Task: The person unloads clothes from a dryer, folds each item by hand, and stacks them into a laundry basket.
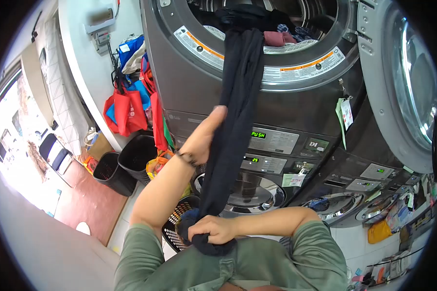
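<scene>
A long black garment [235, 111] hangs out over the lower rim of the open dryer drum [296, 47] and runs down to my chest. My right hand [213, 230] is closed around its bunched lower end, close to my shirt front. Beside the middle of the cloth is my left hand [210, 138], its thumb stretched along the cloth's left edge. Its fingers are hidden behind the fabric, so their grip does not show. Inside the drum lie more dark clothes [247, 18] and a pink folded piece [279, 39].
The round dryer door [408, 82] is swung open to the right. A washer [252, 194] sits below the dryer. Black baskets [114, 172] and red bags [126, 114] are on the left. A perforated basket [172, 230] stands below my hands.
</scene>
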